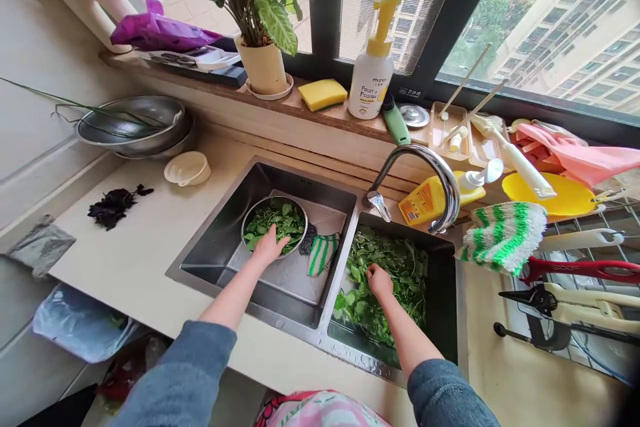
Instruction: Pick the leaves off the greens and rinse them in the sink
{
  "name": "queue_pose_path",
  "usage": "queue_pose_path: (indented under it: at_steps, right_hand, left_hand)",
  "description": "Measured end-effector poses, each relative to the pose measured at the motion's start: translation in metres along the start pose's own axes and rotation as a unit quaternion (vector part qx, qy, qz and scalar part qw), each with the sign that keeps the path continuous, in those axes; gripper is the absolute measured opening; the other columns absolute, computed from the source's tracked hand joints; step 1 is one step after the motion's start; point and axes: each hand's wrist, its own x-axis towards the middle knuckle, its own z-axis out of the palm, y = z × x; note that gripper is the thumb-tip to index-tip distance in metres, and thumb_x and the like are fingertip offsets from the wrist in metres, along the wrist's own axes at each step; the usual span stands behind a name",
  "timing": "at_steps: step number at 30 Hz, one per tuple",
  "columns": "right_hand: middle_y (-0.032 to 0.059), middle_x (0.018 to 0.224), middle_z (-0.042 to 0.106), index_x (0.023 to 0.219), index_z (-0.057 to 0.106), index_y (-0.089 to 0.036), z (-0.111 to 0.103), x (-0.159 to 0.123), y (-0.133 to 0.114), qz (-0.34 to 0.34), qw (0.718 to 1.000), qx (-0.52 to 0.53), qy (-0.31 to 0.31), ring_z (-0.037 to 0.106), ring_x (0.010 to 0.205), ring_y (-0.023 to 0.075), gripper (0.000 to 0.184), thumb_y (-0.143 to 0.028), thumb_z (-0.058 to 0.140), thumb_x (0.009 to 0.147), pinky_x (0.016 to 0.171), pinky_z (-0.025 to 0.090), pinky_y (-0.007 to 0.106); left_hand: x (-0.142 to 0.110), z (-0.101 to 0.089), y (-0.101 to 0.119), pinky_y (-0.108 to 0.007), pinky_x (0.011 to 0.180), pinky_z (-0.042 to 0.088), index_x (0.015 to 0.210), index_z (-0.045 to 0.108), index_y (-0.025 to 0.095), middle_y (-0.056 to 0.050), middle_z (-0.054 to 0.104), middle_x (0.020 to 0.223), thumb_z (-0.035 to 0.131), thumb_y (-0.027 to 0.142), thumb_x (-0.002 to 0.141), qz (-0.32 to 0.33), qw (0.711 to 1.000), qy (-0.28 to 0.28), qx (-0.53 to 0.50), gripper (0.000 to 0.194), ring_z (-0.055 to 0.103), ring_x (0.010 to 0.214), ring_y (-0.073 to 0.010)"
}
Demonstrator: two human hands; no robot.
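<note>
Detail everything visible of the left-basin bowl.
The bowl is round with a thin, pale rim, apparently metal. It sits mouth-up in the left basin, filled with green leaves that hide its bottom. The left hand reaches over its near rim onto the leaves. A dark scrubber lies beside it; contact unclear.

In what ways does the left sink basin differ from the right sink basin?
The left basin looks wider than the right basin. In the left basin, greens sit inside a round bowl; in the right basin, they lie loose. The left basin also holds a striped cloth; none shows in the right basin. Both are metal, with the left hand or right hand at their greens.
</note>
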Motion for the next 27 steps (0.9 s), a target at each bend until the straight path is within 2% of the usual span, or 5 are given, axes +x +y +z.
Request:
queue_pose_path:
  at_steps: [6, 11, 17, 24, 27]
  right_hand:
    - [-0.0036, 0.053, 0.05, 0.064, 0.058, -0.018, -0.017, -0.029, 0.013, -0.074, 0.985, 0.148, -0.039, 0.043, 0.052, 0.0113, 0.025, -0.043, 0.059, 0.067, 0.051, 0.03, 0.022]
    - [-0.0093, 0.045, 0.032, 0.074, 0.057, -0.019, -0.053, -0.083, 0.013, -0.015, 0.905, 0.409, -0.113, 0.023, 0.041, 0.0062, 0.035, -0.052, 0.063, 0.064, 0.042, 0.016, 0.021]
    - [-0.0104, 0.045, 0.025, 0.075, 0.057, -0.019, -0.058, -0.133, -0.003, 0.035, 0.82, 0.551, -0.152, 0.021, 0.041, 0.0056, 0.037, -0.052, 0.067, 0.062, 0.041, 0.016, 0.02]
    - [-0.0018, 0.055, 0.048, 0.078, 0.06, -0.018, -0.053, -0.147, -0.006, -0.132, 0.938, 0.32, -0.016, 0.039, 0.048, 0.0115, 0.037, -0.054, 0.052, 0.075, 0.046, 0.03, 0.024]
    - [0.0044, 0.076, 0.059, 0.097, 0.062, -0.02, -0.071, -0.146, -0.007, -0.28, 0.941, 0.183, 0.053, 0.049, 0.064, 0.0155, 0.032, -0.044, 0.045, 0.083, 0.058, 0.037, 0.026]
  left_hand:
    - [-0.023, 0.026, 0.033, -0.037, 0.094, 0.037, 0.115, 0.053, 0.012, -0.015, 0.054, 0.118, 0.049, 0.027, 0.079, 0.181, 0.976, 0.054, -0.11, 0.039, 0.048, 0.112, -0.0254]
    - [-0.101, 0.083, 0.103, -0.029, 0.076, 0.047, 0.09, 0.065, 0.018, -0.006, 0.066, 0.088, 0.05, 0.027, 0.078, 0.249, 0.899, -0.151, -0.326, 0.021, 0.06, 0.081, -0.0175]
    - [-0.147, 0.126, 0.122, -0.03, 0.08, 0.046, 0.098, 0.063, 0.015, -0.01, 0.064, 0.104, 0.059, 0.026, 0.07, 0.2, 0.838, -0.236, -0.45, 0.03, 0.058, 0.093, -0.0188]
    - [-0.161, 0.115, 0.115, -0.026, 0.065, 0.041, 0.07, 0.058, 0.013, -0.002, 0.061, 0.066, 0.059, 0.037, 0.068, 0.163, 0.833, -0.263, -0.459, 0.024, 0.055, 0.066, -0.0137]
    - [-0.164, 0.108, 0.111, -0.024, 0.059, 0.037, 0.067, 0.057, 0.013, 0.0, 0.059, 0.058, 0.058, 0.039, 0.067, 0.168, 0.837, -0.316, -0.414, 0.026, 0.051, 0.056, -0.0118]
